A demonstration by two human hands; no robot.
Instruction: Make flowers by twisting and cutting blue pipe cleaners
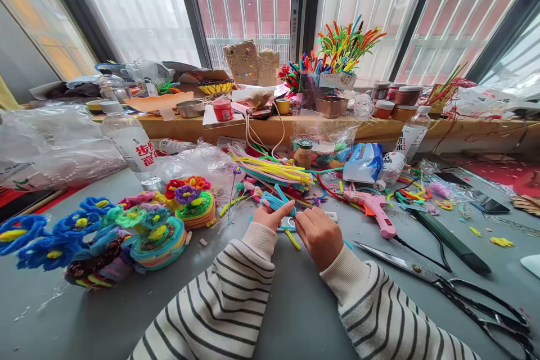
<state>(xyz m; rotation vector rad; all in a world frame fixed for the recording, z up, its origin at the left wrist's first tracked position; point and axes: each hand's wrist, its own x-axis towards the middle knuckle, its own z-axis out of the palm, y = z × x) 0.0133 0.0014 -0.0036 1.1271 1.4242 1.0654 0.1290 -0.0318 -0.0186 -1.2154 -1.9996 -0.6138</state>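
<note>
Light blue pipe cleaners (276, 196) stand in a small bundle between my two hands, over the middle of the table. My left hand (270, 216) is closed around the bundle, thumb stretched across it. Against its right side, my right hand (318, 235) pinches the blue stems with curled fingers; its fingertips are partly hidden. Just beyond lies a heap of yellow, green and pink pipe cleaners (274, 171). A short yellow piece (292, 240) rests on the table below my hands. To the right are a pink glue gun (373, 208) and large scissors (426, 274).
Pipe-cleaner flower pots stand left, one with blue flowers (80, 222) and one with a green base (196, 208). A water bottle (126, 138) stands behind them. A dark green bar (453, 242) lies right. Jars, a metal bowl (190, 108) and bags crowd the sill.
</note>
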